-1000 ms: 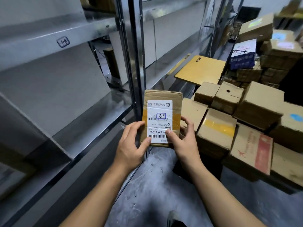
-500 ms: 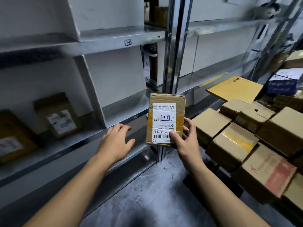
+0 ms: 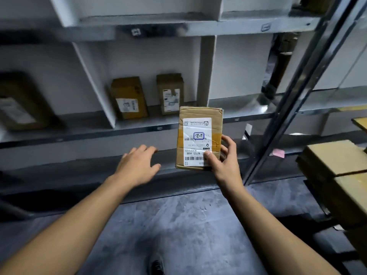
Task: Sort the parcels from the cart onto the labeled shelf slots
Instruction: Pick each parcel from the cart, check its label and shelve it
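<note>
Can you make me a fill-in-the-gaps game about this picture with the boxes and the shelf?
1. The right hand grips a parcel with a ____ label.
2. The left hand is holding ____.
3. On the shelf, the slot between the two dividers has ____ boxes standing in it.
Missing words: white; nothing; two.

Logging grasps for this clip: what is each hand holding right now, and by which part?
The right hand pinches the labelled parcel at its lower right corner. The left hand holds nothing.
</note>
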Available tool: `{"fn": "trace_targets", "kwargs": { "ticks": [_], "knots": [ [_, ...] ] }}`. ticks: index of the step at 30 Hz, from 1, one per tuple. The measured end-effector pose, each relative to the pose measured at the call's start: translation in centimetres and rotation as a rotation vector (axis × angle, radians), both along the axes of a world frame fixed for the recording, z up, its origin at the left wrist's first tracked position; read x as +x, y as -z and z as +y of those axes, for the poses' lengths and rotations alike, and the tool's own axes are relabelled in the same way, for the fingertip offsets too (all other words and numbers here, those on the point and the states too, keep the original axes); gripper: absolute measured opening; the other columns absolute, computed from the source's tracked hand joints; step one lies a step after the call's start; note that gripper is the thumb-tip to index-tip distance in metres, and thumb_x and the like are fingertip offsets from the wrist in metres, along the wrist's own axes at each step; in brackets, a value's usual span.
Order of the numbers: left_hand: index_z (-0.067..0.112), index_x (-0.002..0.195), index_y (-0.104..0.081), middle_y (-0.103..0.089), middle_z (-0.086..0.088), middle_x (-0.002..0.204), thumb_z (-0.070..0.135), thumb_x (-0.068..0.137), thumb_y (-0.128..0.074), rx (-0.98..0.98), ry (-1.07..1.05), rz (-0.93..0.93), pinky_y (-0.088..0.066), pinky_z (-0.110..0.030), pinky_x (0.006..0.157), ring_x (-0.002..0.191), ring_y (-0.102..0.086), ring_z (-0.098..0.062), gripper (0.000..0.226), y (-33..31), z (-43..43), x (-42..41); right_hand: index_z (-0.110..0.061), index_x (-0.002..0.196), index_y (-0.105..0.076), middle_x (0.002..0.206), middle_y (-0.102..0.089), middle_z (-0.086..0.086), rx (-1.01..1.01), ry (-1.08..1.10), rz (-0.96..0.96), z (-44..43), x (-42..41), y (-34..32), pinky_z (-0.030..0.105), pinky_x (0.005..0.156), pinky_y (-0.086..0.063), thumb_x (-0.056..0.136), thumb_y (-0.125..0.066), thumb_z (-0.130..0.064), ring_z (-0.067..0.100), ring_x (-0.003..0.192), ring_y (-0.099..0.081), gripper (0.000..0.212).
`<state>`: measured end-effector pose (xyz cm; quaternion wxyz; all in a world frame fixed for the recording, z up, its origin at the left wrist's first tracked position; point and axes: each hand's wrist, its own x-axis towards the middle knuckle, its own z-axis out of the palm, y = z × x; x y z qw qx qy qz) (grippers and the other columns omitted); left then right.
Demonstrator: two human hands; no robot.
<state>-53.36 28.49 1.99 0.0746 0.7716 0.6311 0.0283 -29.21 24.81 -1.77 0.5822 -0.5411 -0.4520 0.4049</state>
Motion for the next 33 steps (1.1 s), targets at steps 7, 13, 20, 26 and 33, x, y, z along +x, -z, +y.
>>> {"fn": "trace_targets", "kwargs": {
  "ticks": [7,13,20,26,33],
  "knots": [
    [0.031,0.139,-0.040,-0.048,0.002,0.138,0.051,0.091,-0.053,0.021,-0.263,-0.020,-0.039,-0.042,0.101,0.125,-0.044,-0.024,0.054,-0.7,-3.0,-12.5,-0.042,0.136,-0.039,0.127,-0.061,-0.009,-0.002,-0.265,0.010,3.2,-12.3,-0.9,0.049,0.091,-0.057,0.092,-0.069,-0.021,0.016,0.117,-0.062,0.057],
    [0.030,0.139,-0.041,-0.047,0.001,0.139,0.051,0.090,-0.055,0.021,-0.392,-0.027,-0.039,-0.042,0.102,0.126,-0.043,-0.024,0.055,-0.7,-3.8,-23.4,-0.047,0.134,-0.039,0.132,-0.059,-0.005,0.016,-0.378,0.032,6.0,-24.1,-0.9,0.050,0.090,-0.058,0.092,-0.068,-0.023,0.017,0.117,-0.062,0.056],
    [0.030,0.138,-0.042,-0.048,0.001,0.137,0.049,0.090,-0.055,0.037,-0.414,-0.061,-0.039,-0.042,0.101,0.125,-0.043,-0.025,0.053,-1.2,-2.0,-34.7,-0.047,0.133,-0.038,0.134,-0.058,-0.003,0.024,-0.374,0.004,8.9,-35.5,-0.1,0.051,0.094,-0.056,0.092,-0.069,-0.023,0.017,0.120,-0.060,0.057],
    [0.029,0.138,-0.042,-0.047,0.001,0.138,0.047,0.091,-0.056,0.030,-0.412,-0.128,-0.039,-0.043,0.103,0.126,-0.043,-0.024,0.052,-1.0,1.8,-39.6,-0.041,0.137,-0.035,0.133,-0.058,-0.001,0.032,-0.302,-0.044,11.7,-39.7,-0.1,0.041,0.095,-0.056,0.095,-0.066,-0.018,0.016,0.119,-0.061,0.058],
    [0.031,0.139,-0.040,-0.044,0.004,0.141,0.048,0.092,-0.055,-0.028,-0.354,-0.164,-0.039,-0.043,0.104,0.129,-0.041,-0.022,0.053,0.6,8.2,-41.0,-0.039,0.136,-0.035,0.129,-0.058,-0.006,-0.003,-0.266,-0.027,17.9,-42.0,0.3,0.041,0.089,-0.059,0.096,-0.064,-0.015,0.012,0.113,-0.063,0.055]
  ]
}}
